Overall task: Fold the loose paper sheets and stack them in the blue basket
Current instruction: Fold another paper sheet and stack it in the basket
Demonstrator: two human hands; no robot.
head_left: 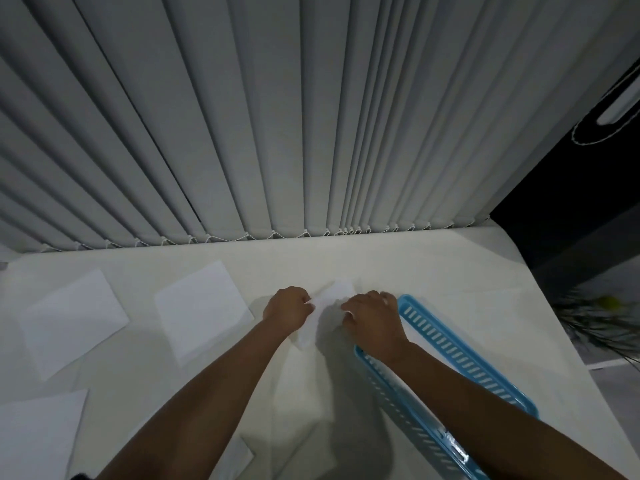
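Note:
A white paper sheet (327, 306) is held bent and lifted off the table between my two hands. My left hand (288, 308) pinches its left edge. My right hand (372, 322) grips its right edge, just left of the blue basket (460, 355). The basket is a slotted blue plastic tray at the right, partly hidden under my right forearm. Loose flat sheets lie to the left: one (204, 310) near my left hand, one (72, 322) farther left, and one (38, 434) at the near left corner.
The white table (398, 261) ends at grey vertical blinds (277, 133) along the back. More paper (301, 410) lies near me between my forearms. A faint sheet (485, 306) rests right of the basket. The table's right edge drops to a dark floor with a plant (602, 320).

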